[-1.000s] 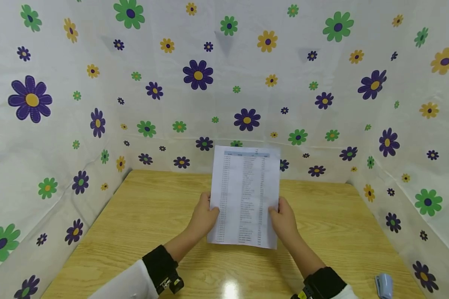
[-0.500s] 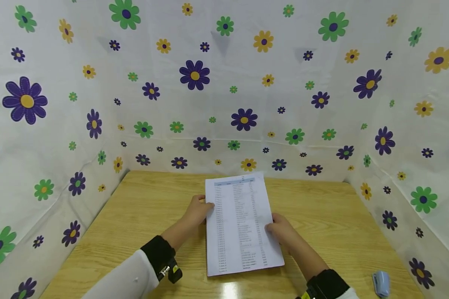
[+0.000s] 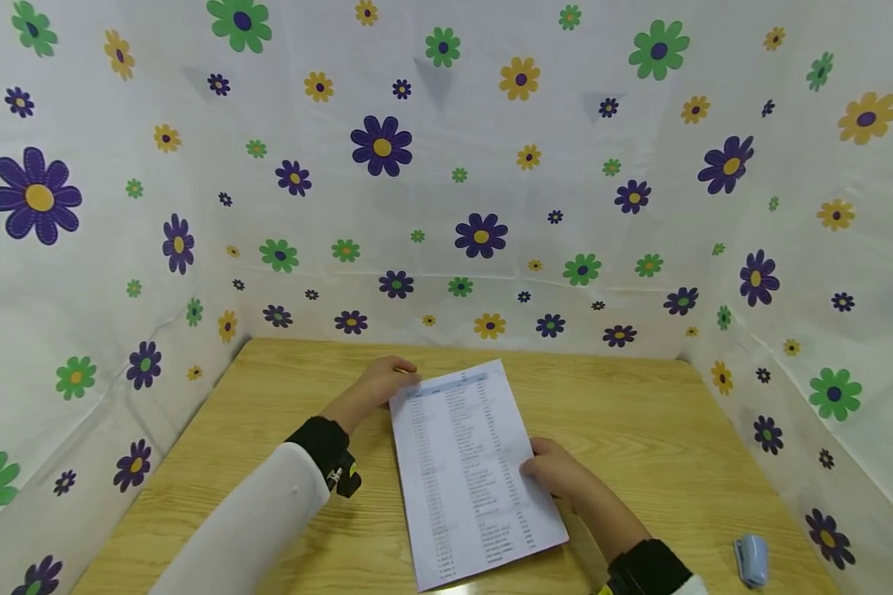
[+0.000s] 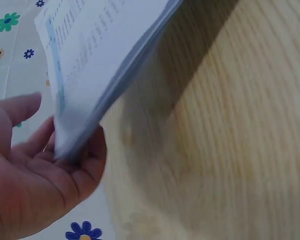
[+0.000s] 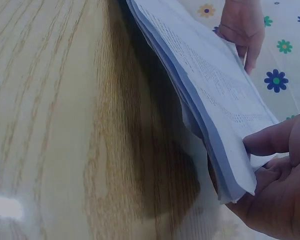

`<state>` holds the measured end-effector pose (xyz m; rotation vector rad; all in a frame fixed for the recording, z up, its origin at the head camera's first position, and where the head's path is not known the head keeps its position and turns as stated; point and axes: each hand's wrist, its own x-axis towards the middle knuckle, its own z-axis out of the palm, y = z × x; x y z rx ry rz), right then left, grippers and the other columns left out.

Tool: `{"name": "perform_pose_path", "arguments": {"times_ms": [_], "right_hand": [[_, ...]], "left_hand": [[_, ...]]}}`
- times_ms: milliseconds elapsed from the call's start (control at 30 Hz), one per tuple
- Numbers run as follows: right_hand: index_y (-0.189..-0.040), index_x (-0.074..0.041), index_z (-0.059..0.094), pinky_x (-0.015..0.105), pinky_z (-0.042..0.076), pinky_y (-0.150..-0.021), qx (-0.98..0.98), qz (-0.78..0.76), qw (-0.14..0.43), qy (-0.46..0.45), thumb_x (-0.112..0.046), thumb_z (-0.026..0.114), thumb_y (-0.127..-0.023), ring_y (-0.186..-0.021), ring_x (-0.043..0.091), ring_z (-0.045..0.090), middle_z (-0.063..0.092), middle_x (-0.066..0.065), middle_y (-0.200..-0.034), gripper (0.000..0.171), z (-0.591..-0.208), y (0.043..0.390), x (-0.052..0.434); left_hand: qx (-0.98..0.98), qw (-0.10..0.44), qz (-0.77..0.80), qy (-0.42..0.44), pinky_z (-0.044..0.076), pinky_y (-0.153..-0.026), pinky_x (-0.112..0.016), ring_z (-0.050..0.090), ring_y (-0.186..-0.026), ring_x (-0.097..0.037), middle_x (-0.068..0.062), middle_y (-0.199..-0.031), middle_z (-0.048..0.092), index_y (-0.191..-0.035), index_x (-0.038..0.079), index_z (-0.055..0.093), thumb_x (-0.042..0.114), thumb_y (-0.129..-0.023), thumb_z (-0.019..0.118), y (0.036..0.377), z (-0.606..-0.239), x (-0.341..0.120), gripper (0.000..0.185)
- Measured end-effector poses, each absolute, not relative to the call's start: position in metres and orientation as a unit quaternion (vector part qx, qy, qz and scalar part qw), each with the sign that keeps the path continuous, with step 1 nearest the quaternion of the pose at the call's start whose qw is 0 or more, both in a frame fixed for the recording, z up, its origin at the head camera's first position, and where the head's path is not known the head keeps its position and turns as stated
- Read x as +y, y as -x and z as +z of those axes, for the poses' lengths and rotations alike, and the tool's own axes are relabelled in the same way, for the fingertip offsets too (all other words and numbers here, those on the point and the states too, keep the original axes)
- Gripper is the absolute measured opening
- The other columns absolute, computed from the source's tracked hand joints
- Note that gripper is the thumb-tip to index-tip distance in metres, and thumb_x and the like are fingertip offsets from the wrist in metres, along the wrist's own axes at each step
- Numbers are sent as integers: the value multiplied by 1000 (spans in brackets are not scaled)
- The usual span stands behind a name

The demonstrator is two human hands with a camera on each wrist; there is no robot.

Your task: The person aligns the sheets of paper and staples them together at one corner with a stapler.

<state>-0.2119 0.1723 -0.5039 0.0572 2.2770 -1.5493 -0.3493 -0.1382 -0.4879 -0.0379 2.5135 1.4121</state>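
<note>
A stack of printed paper sheets [image 3: 469, 483], with a blue header band and columns of text, tilts over the wooden table. At its far left corner is my left hand [image 3: 381, 382]; in the left wrist view its fingers [image 4: 72, 180] curl round the corner while the thumb stands off the page. My right hand [image 3: 561, 475] grips the right edge, thumb [image 5: 270, 140] on the top sheet and the fingers beneath. The right wrist view shows the layered edges of several sheets, slightly uneven, with a shadow below them on the table.
A small light blue stapler [image 3: 750, 560] lies at the front right of the wooden table [image 3: 640, 413]. White cloth [image 3: 432, 190] printed with flowers encloses the table at the back and both sides.
The paper stack has come down from nearly upright toward the table and turned counterclockwise. My left hand has shifted up to its top left corner; my right hand has moved lower with the right edge.
</note>
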Motion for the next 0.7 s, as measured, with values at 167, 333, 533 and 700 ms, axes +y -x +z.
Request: {"name": "perform_pose_path", "arguments": {"times_ms": [167, 333, 533, 700], "right_hand": [[-144, 12, 46, 48, 53, -94, 820, -535, 203, -19, -1, 54, -92, -104, 24, 65, 68, 13, -118, 54, -505, 213, 172], [-144, 11, 46, 52, 50, -99, 825, -526, 207, -21, -2, 55, -92, -110, 27, 64, 67, 14, -120, 55, -506, 211, 169], [-141, 13, 49, 52, 50, -99, 831, -518, 202, -21, 0, 56, -90, -109, 28, 64, 68, 14, -118, 54, -508, 207, 165], [-137, 12, 53, 44, 55, -87, 853, -491, 179, -24, -1, 58, -89, -98, 23, 64, 68, 12, -111, 50, -508, 204, 165]], "left_hand": [[923, 130, 348, -102, 52, -95, -44, 60, -108, -27, -10, -128, 66, -128, 8, 68, 32, -99, 67, 347, -482, -127, 38], [929, 127, 319, -138, 51, -99, -44, 62, -105, -23, -10, -124, 68, -129, 4, 68, 25, -103, 61, 344, -486, -109, 34], [932, 98, 322, -137, 52, -95, -42, 62, -100, -22, -10, -118, 69, -124, 3, 69, 14, -104, 58, 344, -495, -95, 26], [934, 85, 317, -139, 52, -93, -41, 61, -98, -21, -8, -113, 68, -119, 5, 68, 13, -104, 57, 344, -501, -91, 20]]}}
